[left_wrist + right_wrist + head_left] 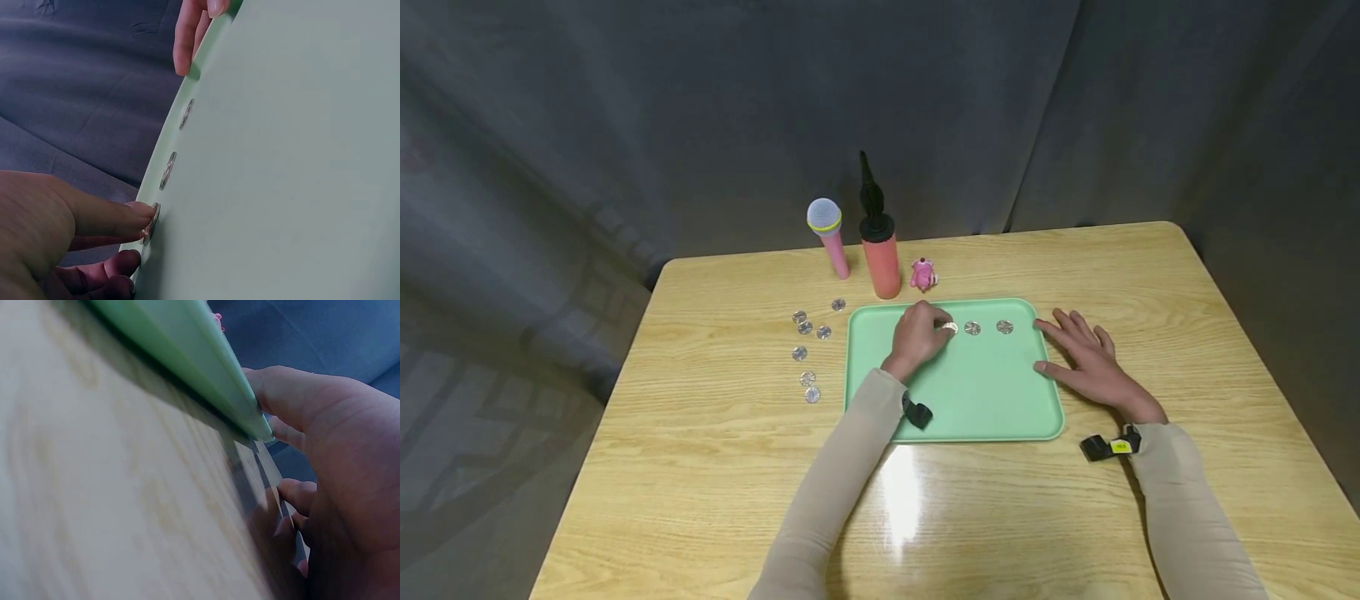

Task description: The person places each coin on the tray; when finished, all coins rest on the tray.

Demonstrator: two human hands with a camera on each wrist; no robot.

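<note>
My left hand (pixel 917 337) reaches over the mint-green tray (pixel 977 400) and pinches a silver coin (pixel 951 327) between thumb and fingers, close to the tray's far rim. In the left wrist view the coin (pixel 154 220) shows edge-on at the fingertips. To its right lie a second coin (pixel 972 328) and a third coin (pixel 1004 327), in a row along that rim. My right hand (pixel 1093 367) is at the tray's right edge with fingers spread, its thumb and index finger at the rim. The right wrist view shows its other fingers low over the tabletop.
Several loose coins (pixel 800 353) are scattered on the wooden table (pixel 700 467) left of the tray. Behind it stand a pink toy microphone (pixel 835 246), a red hand pump (pixel 883 265) with a black nozzle, and a small pink figurine (pixel 923 275). A dark curtain (pixel 737 125) hangs beyond.
</note>
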